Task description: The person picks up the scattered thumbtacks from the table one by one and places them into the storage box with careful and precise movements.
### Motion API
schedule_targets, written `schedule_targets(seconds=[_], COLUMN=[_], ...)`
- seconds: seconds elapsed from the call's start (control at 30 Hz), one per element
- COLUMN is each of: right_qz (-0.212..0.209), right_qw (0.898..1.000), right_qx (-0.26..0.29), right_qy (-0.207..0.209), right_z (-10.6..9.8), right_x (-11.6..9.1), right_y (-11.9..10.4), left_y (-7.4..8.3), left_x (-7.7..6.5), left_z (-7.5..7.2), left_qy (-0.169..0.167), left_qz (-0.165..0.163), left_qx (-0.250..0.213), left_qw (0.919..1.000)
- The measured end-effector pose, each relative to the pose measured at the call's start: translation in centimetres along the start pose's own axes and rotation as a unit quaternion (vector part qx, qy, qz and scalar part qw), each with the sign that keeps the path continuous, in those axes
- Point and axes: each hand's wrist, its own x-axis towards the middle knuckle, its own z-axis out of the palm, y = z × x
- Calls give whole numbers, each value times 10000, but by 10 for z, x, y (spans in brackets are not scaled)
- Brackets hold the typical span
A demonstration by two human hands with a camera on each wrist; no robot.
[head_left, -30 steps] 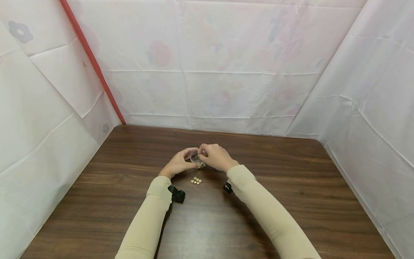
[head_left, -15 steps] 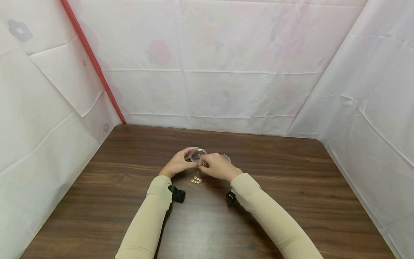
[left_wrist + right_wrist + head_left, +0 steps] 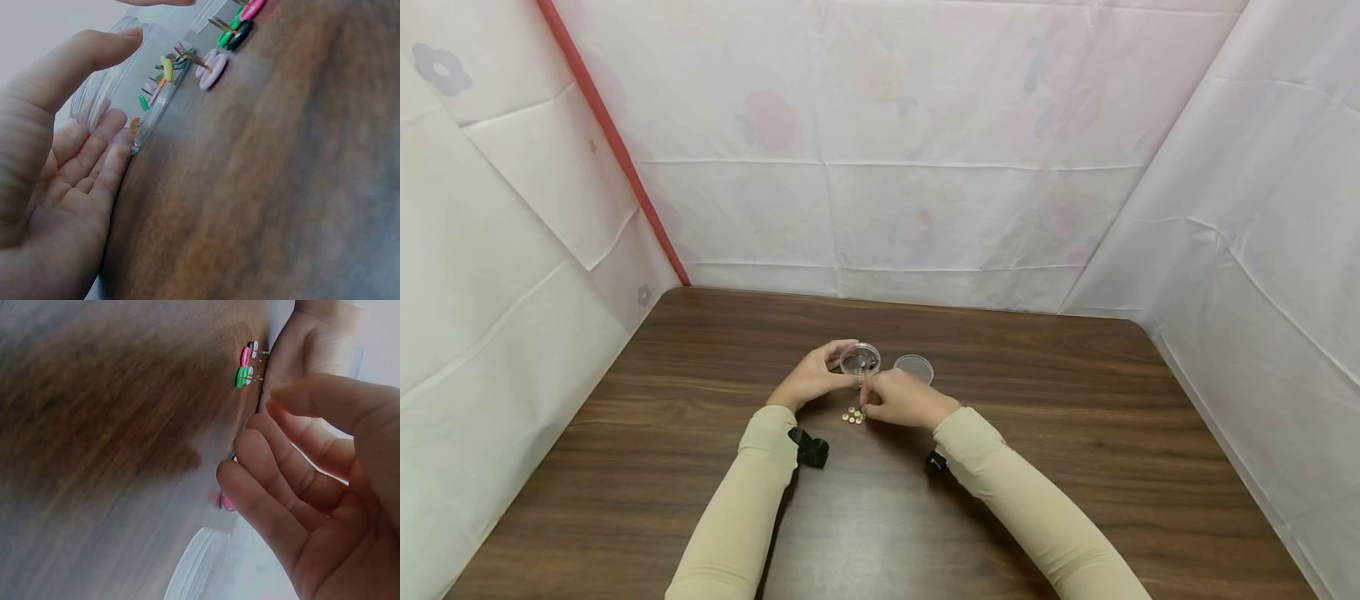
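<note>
My left hand (image 3: 815, 377) grips a clear round plastic box (image 3: 860, 347) by its side on the table. In the left wrist view its thumb and fingers curve round the wall (image 3: 94, 103), and several coloured thumbtacks (image 3: 165, 69) lie inside. My right hand (image 3: 906, 398) hovers beside the box, just right of a small group of thumbtacks (image 3: 852, 416). These lie pins up, with lilac (image 3: 214, 70), green, black and pink heads. In the right wrist view the right fingers (image 3: 250, 487) are loosely bent, and nothing shows between thumb and forefinger.
A clear round lid (image 3: 913, 358) lies on the wooden table (image 3: 1037, 400), right of the box. Near it in the right wrist view is a pink thumbtack (image 3: 227, 503), partly behind the fingers. White curtains (image 3: 887, 208) stand behind the table and along both sides.
My right hand has moved from over the box toward me, down to the thumbtacks on the table, uncovering the box and the lid. My left hand keeps its hold on the box.
</note>
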Motion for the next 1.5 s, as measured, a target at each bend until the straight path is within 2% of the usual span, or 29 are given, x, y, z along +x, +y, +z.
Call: schedule_targets(seconds=[0.23, 0.53, 0.83, 1.2, 1.5], right_qz=[-75, -59, -28, -44, 100], right_qw=[9998, 9997, 9996, 9998, 9997], right_qx=[-63, -226, -283, -179, 130], right_qy=[-170, -81, -45, -70, -171], right_z=[6, 7, 8, 6, 3], right_x=[2, 2, 0, -1, -1], right_y=[-2, -2, -3, -2, 1], left_y=[1, 1, 1, 1, 1], left_x=[0, 0, -2, -2, -1], left_z=[0, 2, 2, 2, 0], left_qy=[-38, 81, 71, 46, 22], left_qz=[48, -49, 8, -21, 49], left_qx=[-34, 40, 18, -32, -37], left_qw=[10000, 9999, 10000, 10000, 10000])
